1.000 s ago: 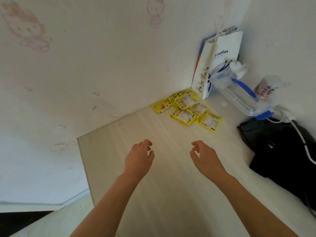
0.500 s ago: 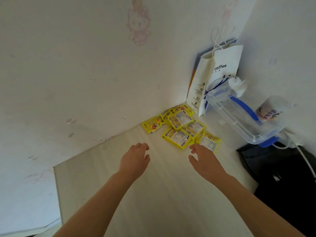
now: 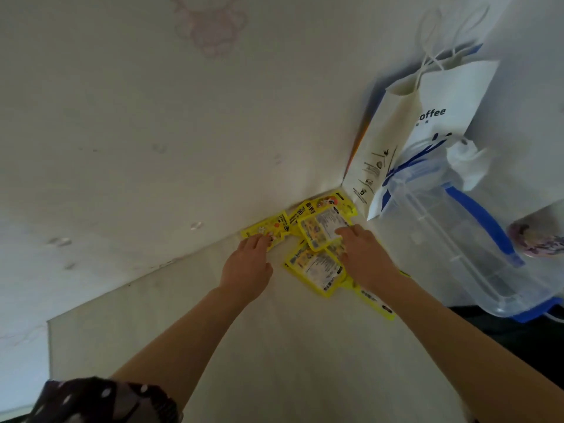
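Dark dotted fabric (image 3: pixel 100 398) sits nearest, at 7 o'clock in the head view. Beyond it stretches the pale wooden desk (image 3: pixel 274 361), crossed by two bare forearms. A black bag (image 3: pixel 525 340) lies at 4 o'clock on the desk's right side.

The left hand (image 3: pixel 247 267) is palm down near the centre. Its fingers (image 3: pixel 259 241) reach forward nearly straight, and the tips touch the leftmost packet (image 3: pixel 268 227) without curling round it. At 3 o'clock of it, the right hand (image 3: pixel 366 257) is also palm down, with its loose, extended fingers (image 3: pixel 351 232) resting on the top packet (image 3: pixel 322 227) of a heap of yellow packets (image 3: pixel 314 270). Neither hand grips anything.

The heap lies on the desk against the wall. It spreads from 12 o'clock of the left hand to 5 o'clock of the right hand, where one packet (image 3: pixel 377 302) shows beneath the forearm.

Farther off, at 2 o'clock, a clear plastic box (image 3: pixel 451 239) with a blue handle leans beside a white paper bag (image 3: pixel 433 123) standing in the wall corner.
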The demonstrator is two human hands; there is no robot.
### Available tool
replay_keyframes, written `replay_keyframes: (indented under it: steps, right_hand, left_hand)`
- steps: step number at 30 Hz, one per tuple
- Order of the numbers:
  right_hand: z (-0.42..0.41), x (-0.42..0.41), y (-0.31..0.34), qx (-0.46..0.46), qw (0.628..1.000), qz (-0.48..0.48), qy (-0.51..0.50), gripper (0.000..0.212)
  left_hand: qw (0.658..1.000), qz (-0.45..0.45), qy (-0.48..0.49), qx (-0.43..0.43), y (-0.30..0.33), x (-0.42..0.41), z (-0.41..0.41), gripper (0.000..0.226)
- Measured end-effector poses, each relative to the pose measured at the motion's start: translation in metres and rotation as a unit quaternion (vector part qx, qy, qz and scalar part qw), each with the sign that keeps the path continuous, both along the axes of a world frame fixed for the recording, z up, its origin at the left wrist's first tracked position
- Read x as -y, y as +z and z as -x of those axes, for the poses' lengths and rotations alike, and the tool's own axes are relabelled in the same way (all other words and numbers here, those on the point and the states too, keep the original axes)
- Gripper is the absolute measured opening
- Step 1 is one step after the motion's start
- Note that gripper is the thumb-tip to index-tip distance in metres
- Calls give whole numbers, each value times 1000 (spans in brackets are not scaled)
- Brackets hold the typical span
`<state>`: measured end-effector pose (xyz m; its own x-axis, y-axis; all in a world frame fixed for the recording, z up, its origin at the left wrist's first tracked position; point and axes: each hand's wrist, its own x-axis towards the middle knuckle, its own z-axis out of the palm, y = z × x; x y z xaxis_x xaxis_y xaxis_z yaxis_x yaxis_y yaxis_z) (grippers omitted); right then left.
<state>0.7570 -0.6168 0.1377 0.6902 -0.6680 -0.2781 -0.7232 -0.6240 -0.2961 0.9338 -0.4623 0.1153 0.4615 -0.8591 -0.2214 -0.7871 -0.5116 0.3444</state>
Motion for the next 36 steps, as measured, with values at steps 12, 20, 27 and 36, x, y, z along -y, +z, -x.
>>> replay_keyframes:
  steps: [12,20,27,36]
  right_hand:
    - [-26,36,-45,9,993,53,105,83]
    - [-31,31,-50,-11,990,92,108,68]
    - [-31,21,-47,-36,988,122,88,65]
    - [-32,18,-42,-54,985,145,76,62]
  left_hand:
    - [996,7,-33,83,-45,40,-11,71]
    - [993,16,-47,104,-54,40,-12,64]
    - [986,5,-87,144,-46,23,-12,60]
    - [979,26,-99,179,-43,10,-16,38]
